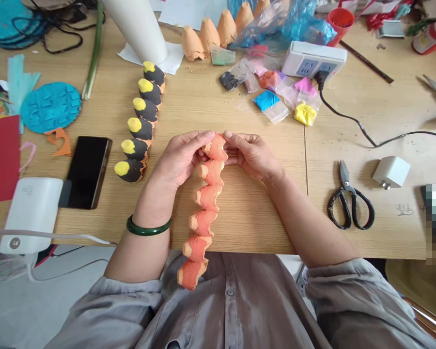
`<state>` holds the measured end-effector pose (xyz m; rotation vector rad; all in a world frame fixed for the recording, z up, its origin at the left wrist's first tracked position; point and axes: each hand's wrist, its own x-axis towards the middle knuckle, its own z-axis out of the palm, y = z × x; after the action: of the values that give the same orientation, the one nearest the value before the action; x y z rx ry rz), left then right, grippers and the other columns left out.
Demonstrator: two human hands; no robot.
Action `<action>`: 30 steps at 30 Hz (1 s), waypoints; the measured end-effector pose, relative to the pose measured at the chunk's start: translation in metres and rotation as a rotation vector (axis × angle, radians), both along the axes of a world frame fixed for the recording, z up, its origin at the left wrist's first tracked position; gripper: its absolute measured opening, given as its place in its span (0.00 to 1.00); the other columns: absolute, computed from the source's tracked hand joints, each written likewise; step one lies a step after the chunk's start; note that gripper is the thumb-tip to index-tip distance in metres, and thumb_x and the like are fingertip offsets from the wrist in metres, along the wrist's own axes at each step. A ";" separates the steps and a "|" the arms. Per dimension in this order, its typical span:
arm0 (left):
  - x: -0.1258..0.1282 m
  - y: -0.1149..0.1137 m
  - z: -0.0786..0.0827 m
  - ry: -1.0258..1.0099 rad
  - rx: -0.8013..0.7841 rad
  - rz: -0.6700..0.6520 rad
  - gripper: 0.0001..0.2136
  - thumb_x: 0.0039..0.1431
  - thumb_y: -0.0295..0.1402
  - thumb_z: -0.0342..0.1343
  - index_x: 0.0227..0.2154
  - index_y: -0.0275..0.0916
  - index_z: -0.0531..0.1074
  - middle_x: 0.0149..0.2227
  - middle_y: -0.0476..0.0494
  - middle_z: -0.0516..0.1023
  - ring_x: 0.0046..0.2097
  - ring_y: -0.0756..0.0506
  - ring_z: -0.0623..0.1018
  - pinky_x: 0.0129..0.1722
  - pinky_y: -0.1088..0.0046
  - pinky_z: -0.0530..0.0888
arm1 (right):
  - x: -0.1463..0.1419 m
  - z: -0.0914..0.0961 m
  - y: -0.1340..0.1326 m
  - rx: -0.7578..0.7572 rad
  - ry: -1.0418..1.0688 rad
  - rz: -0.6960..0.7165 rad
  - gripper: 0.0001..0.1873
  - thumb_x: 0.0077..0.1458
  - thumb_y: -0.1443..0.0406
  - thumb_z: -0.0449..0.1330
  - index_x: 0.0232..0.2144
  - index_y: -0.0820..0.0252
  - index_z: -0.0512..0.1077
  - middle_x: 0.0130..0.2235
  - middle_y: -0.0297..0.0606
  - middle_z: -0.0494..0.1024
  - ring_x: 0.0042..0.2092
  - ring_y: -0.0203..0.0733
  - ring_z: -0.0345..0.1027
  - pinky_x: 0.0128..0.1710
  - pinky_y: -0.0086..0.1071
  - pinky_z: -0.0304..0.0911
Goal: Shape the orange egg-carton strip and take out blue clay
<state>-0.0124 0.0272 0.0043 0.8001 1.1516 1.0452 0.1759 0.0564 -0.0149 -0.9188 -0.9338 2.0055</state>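
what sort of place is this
Probably a craft table, at home or in a classroom; the picture can't settle which. Signs of it: the orange-coated strip of cups in both hands, the black-and-yellow strip beside it, and the small bags of coloured material near the power strip.

The bumpy orange strip point(208, 198) looks matt and slightly rough. The black-and-yellow row point(144, 130) is also matt. The counter point(254, 208) is of smooth wood with visible grain. The phone point(88, 169) has a glossy dark screen, and the bracelet point(148, 230) is glossy. The shirt point(218, 315) is of matt cloth; the scissors point(345, 178) have metal blades; the blue bag point(294, 25) is of thin, shiny plastic.
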 end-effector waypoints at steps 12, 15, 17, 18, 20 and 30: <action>0.001 -0.001 0.003 0.077 0.089 0.054 0.17 0.57 0.44 0.82 0.27 0.40 0.82 0.27 0.49 0.77 0.30 0.50 0.73 0.32 0.70 0.69 | -0.006 0.001 -0.008 0.195 -0.150 -0.101 0.30 0.59 0.41 0.77 0.23 0.55 0.75 0.28 0.34 0.79 0.38 0.41 0.79 0.33 0.29 0.75; 0.006 -0.002 0.006 0.079 0.085 0.085 0.15 0.59 0.38 0.80 0.25 0.39 0.82 0.26 0.50 0.75 0.28 0.52 0.70 0.29 0.74 0.69 | -0.006 -0.005 -0.010 0.384 -0.298 -0.152 0.30 0.66 0.42 0.72 0.23 0.55 0.73 0.28 0.33 0.75 0.36 0.38 0.71 0.35 0.29 0.70; 0.009 -0.003 0.008 0.086 0.068 0.107 0.14 0.61 0.35 0.78 0.24 0.38 0.81 0.25 0.50 0.75 0.27 0.52 0.70 0.29 0.75 0.69 | -0.004 -0.007 -0.011 0.529 -0.429 -0.184 0.28 0.70 0.46 0.69 0.24 0.54 0.71 0.29 0.33 0.72 0.36 0.38 0.66 0.38 0.31 0.68; 0.010 -0.003 0.009 0.088 0.058 0.118 0.14 0.62 0.34 0.77 0.24 0.38 0.81 0.25 0.50 0.75 0.27 0.52 0.70 0.29 0.75 0.69 | -0.002 -0.007 -0.012 0.595 -0.490 -0.189 0.27 0.71 0.48 0.68 0.24 0.54 0.70 0.29 0.33 0.71 0.36 0.39 0.64 0.40 0.32 0.67; 0.011 -0.004 0.010 0.088 0.035 0.130 0.15 0.63 0.33 0.77 0.24 0.37 0.80 0.26 0.50 0.74 0.27 0.53 0.71 0.29 0.75 0.69 | 0.001 -0.006 -0.013 0.688 -0.584 -0.179 0.26 0.71 0.53 0.68 0.23 0.53 0.67 0.30 0.34 0.70 0.36 0.40 0.63 0.43 0.33 0.66; 0.003 0.001 0.000 0.023 0.046 0.118 0.18 0.60 0.41 0.81 0.24 0.40 0.80 0.26 0.51 0.77 0.27 0.52 0.74 0.29 0.75 0.71 | -0.006 -0.001 -0.011 0.248 -0.210 -0.198 0.36 0.67 0.34 0.66 0.26 0.57 0.77 0.33 0.38 0.84 0.35 0.39 0.77 0.35 0.31 0.77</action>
<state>-0.0096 0.0280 0.0039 0.7897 1.2100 1.1668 0.1694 0.0455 -0.0156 -1.0503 -1.1310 1.6083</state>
